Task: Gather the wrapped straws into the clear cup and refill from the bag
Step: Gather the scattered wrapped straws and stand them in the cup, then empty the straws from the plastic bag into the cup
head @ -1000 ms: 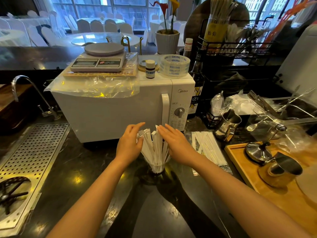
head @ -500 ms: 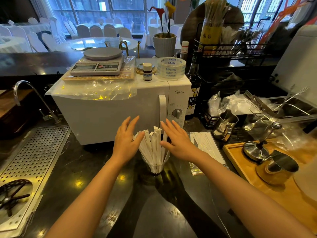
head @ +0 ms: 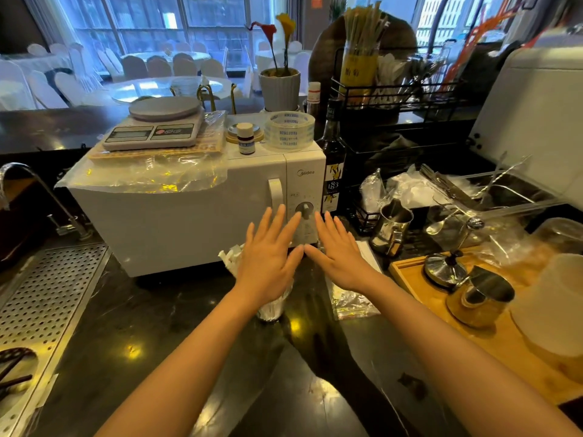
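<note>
1. both my hands have lifted off the bundle since a second ago: then they were cupped on either side of the straws, now they float above it, flat and spread.
2. the left hand (head: 268,263) is released, fingers fanned, holding nothing; it hangs directly over the clear cup (head: 273,305) and hides most of it.
3. the right hand (head: 339,257) is likewise slack and empty, its thumb almost meeting the left thumb, well clear of the cup's rim.
4. the wrapped straws (head: 232,255) stand in the cup under my left palm; only a few white tips peek out past the left hand's outer edge, and the packed lower ends show through the cup wall below the wrist.
5. the bag (head: 353,302) lies flat on the dark counter (head: 176,323) beneath and just behind my right wrist, some white straws showing in it by the right hand.
6. i read the letting-go as the gathering done; the refill from the bag looks like the part left, and the right hand is nearest to it.
</note>
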A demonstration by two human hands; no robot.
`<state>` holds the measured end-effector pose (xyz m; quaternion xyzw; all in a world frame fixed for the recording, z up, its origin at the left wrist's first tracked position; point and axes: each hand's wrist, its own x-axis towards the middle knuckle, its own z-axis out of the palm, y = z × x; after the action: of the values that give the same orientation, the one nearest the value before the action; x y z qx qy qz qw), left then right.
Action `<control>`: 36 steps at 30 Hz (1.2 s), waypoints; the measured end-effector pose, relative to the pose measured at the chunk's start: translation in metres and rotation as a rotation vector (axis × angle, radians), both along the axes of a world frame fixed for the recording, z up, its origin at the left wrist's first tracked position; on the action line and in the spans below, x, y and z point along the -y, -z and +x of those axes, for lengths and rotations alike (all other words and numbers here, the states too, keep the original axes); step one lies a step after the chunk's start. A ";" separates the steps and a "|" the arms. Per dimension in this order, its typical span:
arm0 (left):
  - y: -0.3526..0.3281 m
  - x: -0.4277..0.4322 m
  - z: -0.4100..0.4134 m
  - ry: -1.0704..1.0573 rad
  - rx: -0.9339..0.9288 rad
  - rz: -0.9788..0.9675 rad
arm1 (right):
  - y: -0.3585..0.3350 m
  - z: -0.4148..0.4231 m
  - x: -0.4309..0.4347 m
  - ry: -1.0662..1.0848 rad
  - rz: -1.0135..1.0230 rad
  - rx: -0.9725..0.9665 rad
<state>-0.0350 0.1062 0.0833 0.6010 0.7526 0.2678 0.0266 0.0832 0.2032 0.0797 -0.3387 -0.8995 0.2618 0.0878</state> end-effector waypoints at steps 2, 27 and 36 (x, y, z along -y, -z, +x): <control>0.002 -0.009 0.016 0.041 0.000 -0.033 | 0.003 0.013 -0.008 0.042 -0.024 -0.019; 0.098 -0.087 0.074 -0.252 0.502 -0.493 | 0.078 0.082 -0.062 0.609 -0.439 0.001; 0.100 -0.090 0.075 -0.297 0.625 -0.459 | 0.087 0.080 -0.065 0.610 -0.384 0.081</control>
<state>0.0399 0.1967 -0.0172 0.3542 0.8270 0.2635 0.3480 0.1633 0.2678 -0.0072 -0.6119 -0.6942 0.3741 0.0612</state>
